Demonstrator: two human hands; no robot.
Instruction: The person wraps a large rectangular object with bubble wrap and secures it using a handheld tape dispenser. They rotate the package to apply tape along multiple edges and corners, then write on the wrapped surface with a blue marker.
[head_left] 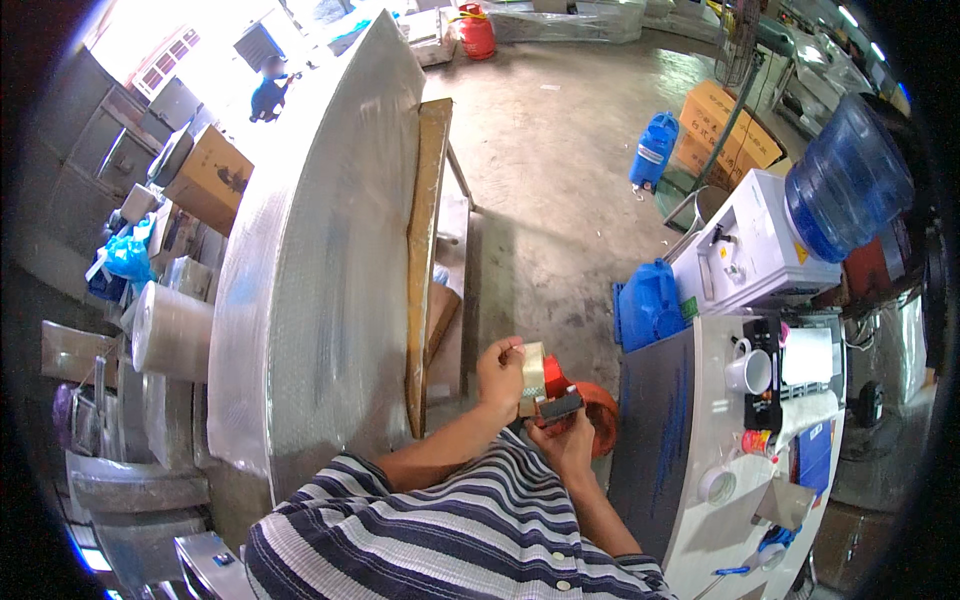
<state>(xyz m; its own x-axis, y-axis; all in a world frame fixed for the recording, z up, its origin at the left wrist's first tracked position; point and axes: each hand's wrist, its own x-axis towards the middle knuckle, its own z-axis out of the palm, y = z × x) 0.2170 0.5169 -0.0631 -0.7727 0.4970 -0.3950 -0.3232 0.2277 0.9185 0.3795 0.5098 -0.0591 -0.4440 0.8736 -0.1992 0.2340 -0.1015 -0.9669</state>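
In front of my belly, both hands meet at a tape dispenser [556, 378] with a red body and a black part. A wide roll of yellowish clear tape [533, 370] sits on it. My left hand [497, 376] is closed at the roll's left side, thumb and fingers against the tape. My right hand [566, 440] wraps round the dispenser from below, partly hidden by the black part. Just beyond the right hand, lower down, is a round orange-red object [603, 418], partly covered.
A tall panel wrapped in clear film [330, 240] stands close on my left, beside a wooden frame [430, 220]. To my right is a desk [715, 420] with a white mug [748, 372] and a tape roll [716, 486]. Beyond are a blue jug [652, 305] and a water dispenser [740, 250].
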